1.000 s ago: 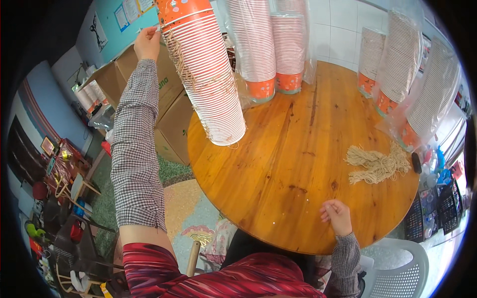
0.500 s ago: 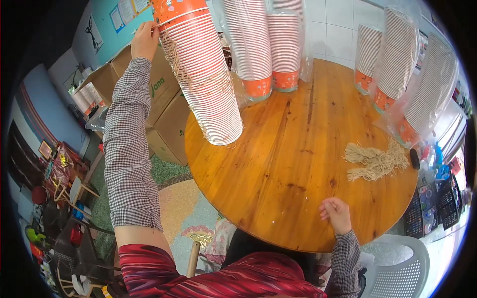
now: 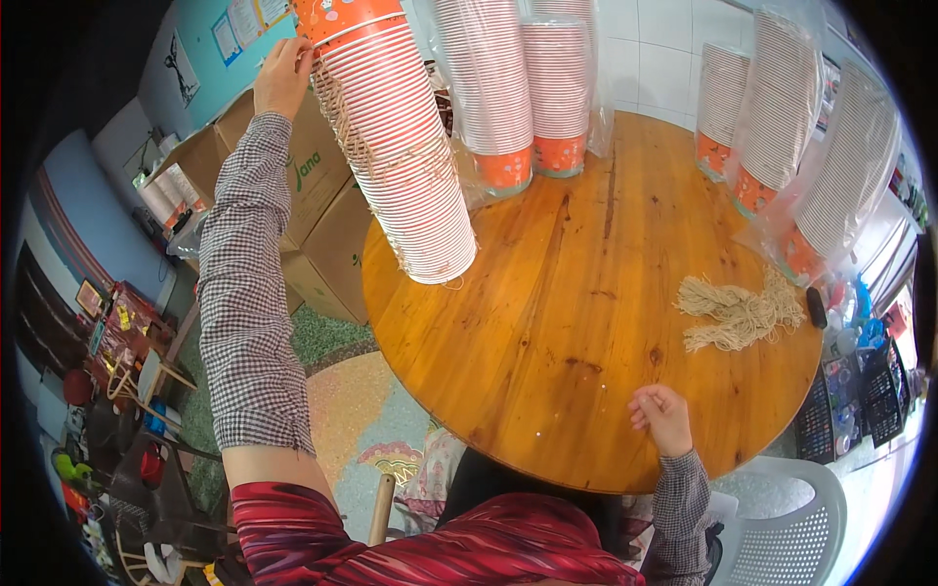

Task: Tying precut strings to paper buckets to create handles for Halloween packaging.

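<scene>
A tall nested stack of paper cups (image 3: 415, 166) with white rims leans on the left of the round wooden table (image 3: 528, 332), its orange end up. Tan string (image 3: 342, 117) runs down the stack's left side in loops, with more strands around its middle. High up beside the orange cup, my left hand (image 3: 283, 78) is closed in a pinch on the string against the rims. Over the table's near right part hovers my right hand (image 3: 664, 420), fingers curled in; whatever they may hold is too small to make out. Beyond it lies a loose bundle of tan string (image 3: 743, 313).
Bagged cup stacks stand at the table's back (image 3: 489, 98) and along its right edge (image 3: 782, 107). Cardboard boxes (image 3: 322, 186) are left of the table. A grey plastic chair (image 3: 782, 527) is at the near right, and black crates (image 3: 831, 400) stand beyond the right edge.
Both hands keep nearly the same places and finger positions. The whole view has shifted very slightly; the cup stack and string have not visibly moved on the table.
</scene>
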Action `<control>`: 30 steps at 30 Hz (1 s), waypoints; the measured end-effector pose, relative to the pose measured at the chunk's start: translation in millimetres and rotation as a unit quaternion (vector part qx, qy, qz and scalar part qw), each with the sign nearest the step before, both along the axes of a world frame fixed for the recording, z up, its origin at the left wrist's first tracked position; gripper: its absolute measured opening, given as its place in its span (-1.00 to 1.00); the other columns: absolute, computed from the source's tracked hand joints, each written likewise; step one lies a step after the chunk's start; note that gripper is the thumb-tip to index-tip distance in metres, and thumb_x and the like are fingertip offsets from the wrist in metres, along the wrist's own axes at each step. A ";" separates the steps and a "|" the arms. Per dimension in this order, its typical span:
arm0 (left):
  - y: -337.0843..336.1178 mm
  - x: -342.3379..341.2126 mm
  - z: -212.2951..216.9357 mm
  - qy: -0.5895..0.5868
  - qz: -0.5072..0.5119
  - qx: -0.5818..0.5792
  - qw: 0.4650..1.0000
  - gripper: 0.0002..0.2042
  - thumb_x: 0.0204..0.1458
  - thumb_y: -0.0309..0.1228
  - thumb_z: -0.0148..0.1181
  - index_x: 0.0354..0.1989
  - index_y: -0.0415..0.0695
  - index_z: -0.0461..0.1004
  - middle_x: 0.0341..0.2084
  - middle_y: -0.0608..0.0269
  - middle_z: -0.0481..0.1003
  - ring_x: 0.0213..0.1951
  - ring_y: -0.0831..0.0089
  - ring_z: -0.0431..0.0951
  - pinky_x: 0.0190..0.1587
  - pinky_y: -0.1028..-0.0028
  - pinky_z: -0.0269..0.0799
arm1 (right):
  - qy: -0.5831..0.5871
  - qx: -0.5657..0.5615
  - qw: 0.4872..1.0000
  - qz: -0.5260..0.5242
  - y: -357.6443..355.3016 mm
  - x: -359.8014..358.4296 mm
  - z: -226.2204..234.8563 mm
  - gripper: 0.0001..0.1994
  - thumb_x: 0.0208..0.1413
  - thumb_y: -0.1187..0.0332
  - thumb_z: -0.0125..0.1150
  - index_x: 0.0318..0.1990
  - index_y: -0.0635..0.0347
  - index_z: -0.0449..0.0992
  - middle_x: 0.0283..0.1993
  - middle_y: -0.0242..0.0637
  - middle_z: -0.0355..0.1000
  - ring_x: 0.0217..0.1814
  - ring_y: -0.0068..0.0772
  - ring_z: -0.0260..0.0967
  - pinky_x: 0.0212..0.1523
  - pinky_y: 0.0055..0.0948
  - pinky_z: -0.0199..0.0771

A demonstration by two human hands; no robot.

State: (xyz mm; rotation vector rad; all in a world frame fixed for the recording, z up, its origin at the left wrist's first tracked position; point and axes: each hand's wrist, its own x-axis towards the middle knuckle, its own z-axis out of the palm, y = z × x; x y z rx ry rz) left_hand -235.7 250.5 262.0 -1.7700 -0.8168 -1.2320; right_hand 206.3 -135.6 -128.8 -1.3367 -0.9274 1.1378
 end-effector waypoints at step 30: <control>-13.0 3.9 25.6 -0.107 -0.068 0.018 0.992 -0.66 0.05 -0.19 0.16 -0.03 -0.03 0.44 -0.11 0.17 0.45 -0.13 0.22 0.49 -0.10 0.33 0.41 | -0.009 -0.003 1.000 0.000 0.7 0.3 -0.5 -0.87 0.22 0.49 -0.03 -0.17 0.36 0.41 -0.38 -0.28 0.47 -0.49 -0.61 0.39 -0.47 -0.63 0.46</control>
